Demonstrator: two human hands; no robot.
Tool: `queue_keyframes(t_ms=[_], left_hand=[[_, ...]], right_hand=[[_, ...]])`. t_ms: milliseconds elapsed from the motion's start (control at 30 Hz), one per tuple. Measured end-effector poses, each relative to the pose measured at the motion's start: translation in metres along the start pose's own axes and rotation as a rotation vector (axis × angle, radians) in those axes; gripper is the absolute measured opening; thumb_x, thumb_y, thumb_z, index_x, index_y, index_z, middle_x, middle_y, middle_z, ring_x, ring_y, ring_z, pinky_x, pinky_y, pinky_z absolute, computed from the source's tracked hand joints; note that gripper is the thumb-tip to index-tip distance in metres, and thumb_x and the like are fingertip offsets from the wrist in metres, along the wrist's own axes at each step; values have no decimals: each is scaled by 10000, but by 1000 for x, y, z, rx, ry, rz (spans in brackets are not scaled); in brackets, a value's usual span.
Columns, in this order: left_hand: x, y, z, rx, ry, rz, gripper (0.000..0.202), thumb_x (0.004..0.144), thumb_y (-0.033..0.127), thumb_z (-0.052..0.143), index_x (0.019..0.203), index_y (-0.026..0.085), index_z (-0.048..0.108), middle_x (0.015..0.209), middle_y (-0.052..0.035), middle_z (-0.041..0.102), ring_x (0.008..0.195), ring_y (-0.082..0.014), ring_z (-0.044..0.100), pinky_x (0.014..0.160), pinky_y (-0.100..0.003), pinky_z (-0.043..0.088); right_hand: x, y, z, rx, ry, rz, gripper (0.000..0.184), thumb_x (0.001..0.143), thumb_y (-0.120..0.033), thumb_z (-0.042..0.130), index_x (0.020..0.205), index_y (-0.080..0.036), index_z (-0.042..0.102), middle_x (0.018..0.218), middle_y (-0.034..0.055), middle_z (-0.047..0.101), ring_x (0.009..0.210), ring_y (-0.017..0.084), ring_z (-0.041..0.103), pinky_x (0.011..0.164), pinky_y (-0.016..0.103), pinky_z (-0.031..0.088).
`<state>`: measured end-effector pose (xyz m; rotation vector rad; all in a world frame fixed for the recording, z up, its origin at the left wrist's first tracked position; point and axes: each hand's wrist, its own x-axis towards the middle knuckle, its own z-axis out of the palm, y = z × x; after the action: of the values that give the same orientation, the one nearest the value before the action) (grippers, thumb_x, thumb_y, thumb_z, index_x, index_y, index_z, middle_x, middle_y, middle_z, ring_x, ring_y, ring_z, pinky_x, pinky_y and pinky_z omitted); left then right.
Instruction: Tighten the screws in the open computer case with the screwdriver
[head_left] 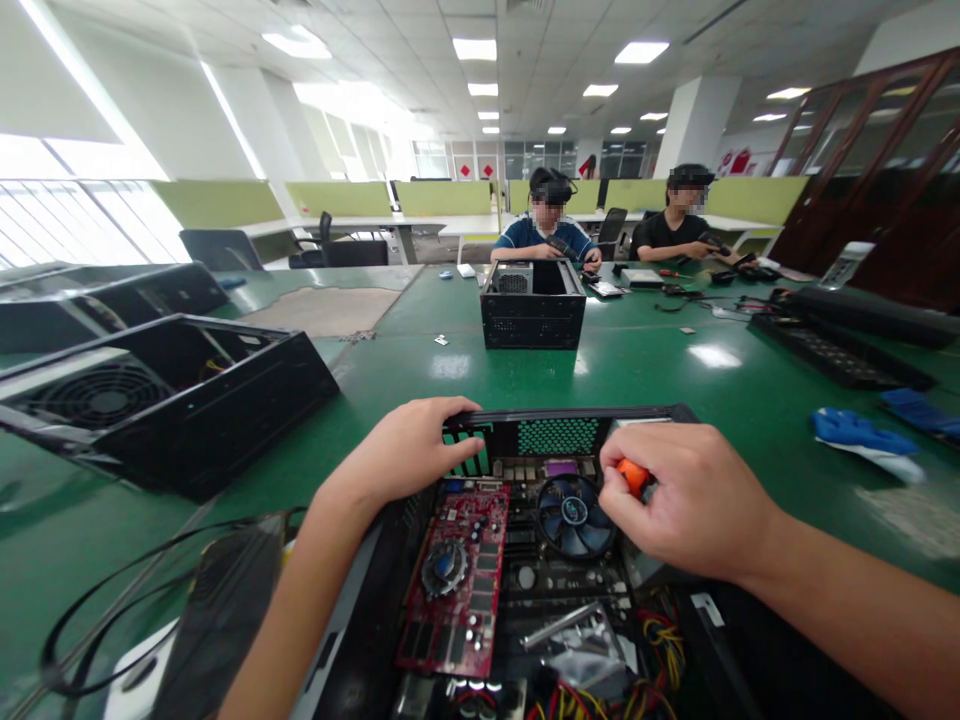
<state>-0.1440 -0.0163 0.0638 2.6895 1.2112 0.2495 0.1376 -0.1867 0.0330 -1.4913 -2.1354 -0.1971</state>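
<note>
An open black computer case lies right in front of me, its inside facing up. My left hand grips the far left corner of its rim, thumb on the inner side and the other fingers over the edge. My right hand is closed around an orange screwdriver handle at the far right corner; the shaft and tip are hidden. Inside the case are a red graphics card, a black CPU fan beside the right hand, and coloured power cables.
Another open case stands at left, and a smaller black case straight ahead. Blue-white gloves and a black panel lie at right. A black cable loops at lower left. Two people sit across the green table.
</note>
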Motion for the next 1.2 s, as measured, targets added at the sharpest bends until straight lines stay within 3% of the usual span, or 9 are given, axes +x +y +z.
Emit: queue_keyframes(t_ms=[267,400,533,633,733,800,900,1100,1200], left_hand=[[0,-1,0,2,-8,-4,540,951,511,645,1376,208,782,1346,-101,831,1175,-352,791,1080,-448,584],[-1,-1,0,-1,-5,-4,540,948,515,648,1373,211,783,1339,-99,833,1172,-351,791,1070,-444,587],[0,-1,0,-8,-8,-8,551,948,507,643,1385,198,775,1343,-108,830,1169,-351,790,1078,-456,582],[0,0,0,-15,-8,-2,551,945,508,645,1378,194,778,1328,-112,834,1151,-354,794,1070,-468,587],[0,0,0,-15,-10,-6,553,943,508,648,1378,192,780,1330,-118,834,1150,-360,795,1060,-474,591],[0,-1,1,-14,-9,-7,553,944,508,650,1378,190,781,1329,-119,834,1151,-362,795,1061,-475,592],[1,-1,1,-14,-4,-5,553,946,509,653,1384,195,778,1329,-114,835,1150,-357,796,1061,-466,594],[0,0,0,-1,2,-4,529,946,502,658,1370,213,788,1325,-98,839,1155,-342,799,1047,-431,601],[0,2,0,12,1,-18,526,944,497,662,1372,217,789,1335,-100,837,1159,-345,799,1039,-430,604]], right_hand=[[3,-1,0,25,5,-16,296,1087,-407,746,1299,-201,733,1251,81,769,977,224,769,838,416,672],[7,-6,-4,70,21,-33,247,1088,-428,738,1157,-190,739,1045,30,763,827,184,733,771,378,644],[11,-12,-11,130,38,-74,106,1013,-236,627,1100,-204,678,912,13,731,783,198,700,753,370,578],[13,-15,-13,147,31,-85,236,863,-132,554,1064,-217,641,866,18,721,743,193,668,706,348,526],[13,-16,-13,152,19,-76,77,954,-189,575,1001,-225,625,783,-20,650,670,175,611,650,330,496],[12,-16,-11,146,14,-54,132,1070,-332,625,1013,-215,649,784,-37,629,659,166,607,650,327,517],[11,-15,-9,127,-5,-26,293,1102,-490,683,1058,-200,693,799,-46,638,642,151,616,657,328,557],[12,-15,-6,103,14,-9,160,1048,-324,672,1169,-229,632,779,-41,669,635,183,650,631,324,491],[11,-17,-6,140,33,-28,255,1012,-261,655,1245,-249,553,806,-32,718,635,195,682,610,316,462]])
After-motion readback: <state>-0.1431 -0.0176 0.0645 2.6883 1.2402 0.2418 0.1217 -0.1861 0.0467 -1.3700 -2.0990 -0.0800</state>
